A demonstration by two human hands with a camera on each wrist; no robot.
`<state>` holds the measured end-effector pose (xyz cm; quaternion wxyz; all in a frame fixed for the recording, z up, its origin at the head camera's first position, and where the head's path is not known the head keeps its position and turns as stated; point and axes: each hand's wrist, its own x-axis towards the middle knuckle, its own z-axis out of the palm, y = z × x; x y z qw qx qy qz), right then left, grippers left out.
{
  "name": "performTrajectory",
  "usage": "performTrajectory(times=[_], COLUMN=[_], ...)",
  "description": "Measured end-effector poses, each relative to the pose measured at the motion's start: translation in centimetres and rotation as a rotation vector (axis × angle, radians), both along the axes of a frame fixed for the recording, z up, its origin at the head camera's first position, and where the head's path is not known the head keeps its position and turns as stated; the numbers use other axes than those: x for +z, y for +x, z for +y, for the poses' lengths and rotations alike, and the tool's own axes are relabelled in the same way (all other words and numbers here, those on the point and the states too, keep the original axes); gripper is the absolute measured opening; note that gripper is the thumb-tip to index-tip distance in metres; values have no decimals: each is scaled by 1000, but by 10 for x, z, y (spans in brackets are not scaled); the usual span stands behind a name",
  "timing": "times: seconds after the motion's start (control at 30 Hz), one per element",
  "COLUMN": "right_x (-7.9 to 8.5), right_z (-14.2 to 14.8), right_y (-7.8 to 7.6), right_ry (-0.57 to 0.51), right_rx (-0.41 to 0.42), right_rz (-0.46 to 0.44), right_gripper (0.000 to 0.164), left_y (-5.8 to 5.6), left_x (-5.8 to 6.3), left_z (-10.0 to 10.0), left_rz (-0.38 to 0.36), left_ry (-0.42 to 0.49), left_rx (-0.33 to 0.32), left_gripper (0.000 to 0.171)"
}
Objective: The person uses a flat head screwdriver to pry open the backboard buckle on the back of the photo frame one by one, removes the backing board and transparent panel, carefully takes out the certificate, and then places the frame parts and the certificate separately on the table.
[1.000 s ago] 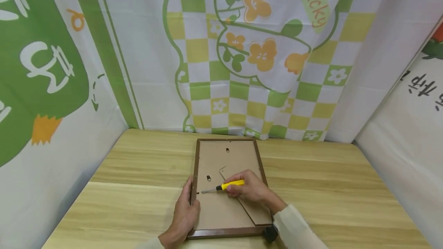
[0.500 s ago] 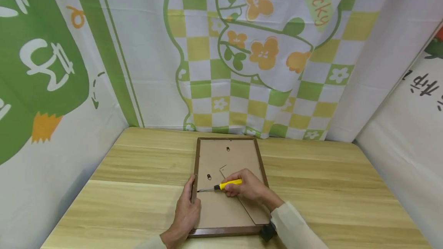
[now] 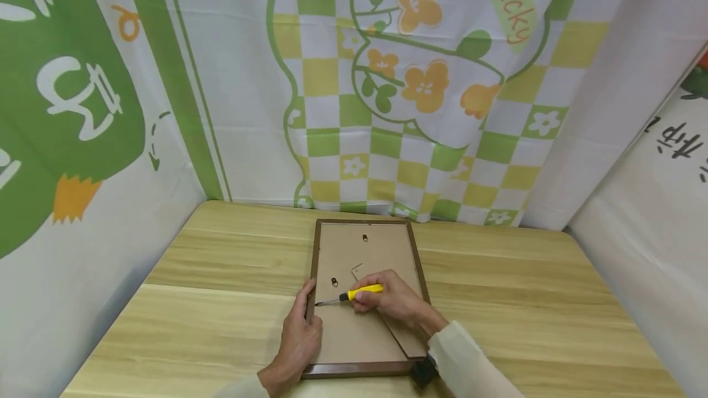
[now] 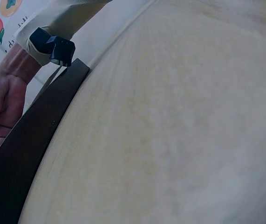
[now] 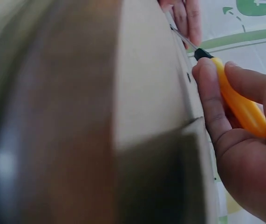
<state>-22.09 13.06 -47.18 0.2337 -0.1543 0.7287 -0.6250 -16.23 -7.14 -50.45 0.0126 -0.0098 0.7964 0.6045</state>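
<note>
A wood-grain table [image 3: 221, 306] bears a brown picture frame [image 3: 359, 370], lying back side up between the two hands. It looks stiff and fairly light, its smooth rim perhaps a little slippery; that rim is the sound place to hold, since the thin tan backing board [image 3: 345, 339] and its easel leg [image 3: 409, 343] would likely flex under pressure. The left hand [image 3: 298, 336] grips the left rail [image 3: 316, 253], thumb inside, fingers along the outside. The right hand [image 3: 395, 300] has its fingers closed round the yellow handle of a screwdriver [image 3: 367, 291], rigid and light. Two hanging rings [image 3: 334, 282] sit on the board. The screwdriver's tip reaches the left rail; what it touches there is too small to tell.
</note>
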Motion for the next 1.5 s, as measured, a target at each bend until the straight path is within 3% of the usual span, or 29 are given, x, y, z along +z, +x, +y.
performTrajectory(times=[0.2,0.3,0.43,0.67,0.77,0.83,0.9,0.97,1.1,1.17,1.23,1.37,1.5], right_x=[-7,-6,9,64,78,83,86,85,72,59,47,45,70], right_z=[1,0,-8,-51,-76,-88,-91,-83,-47,-29,-17,-18,-48], right_y=[0,1,5,22,35,42,45,41,16,6,0,4,16], right_ry=[-61,-30,141,555,710,772,787,769,571,450,358,338,518], right_rx=[3,9,25,66,70,66,68,75,97,96,92,58,30], right_rz=[-44,-15,167,591,748,807,797,738,462,326,256,254,411], right_gripper=[26,24,17,17,14,13,14,13,17,16,15,14,17], left_y=[-1,0,2,3,4,5,6,5,2,1,1,1,0], left_x=[1,0,-1,-5,-5,-5,-6,-6,-4,-3,-1,-1,-3], left_z=[0,0,1,0,-3,-5,-6,-6,-3,-1,0,0,-1], left_rz=[-2,-4,-7,53,76,82,93,80,45,22,16,22,64], left_ry=[-10,0,-5,42,-2,-30,-43,6,57,32,12,6,-3], left_rx=[3,8,23,-31,-25,-18,-15,-40,-46,-24,-7,3,16], left_gripper=[71,70,69,68,67,66,66,66,67,67,68,69,68])
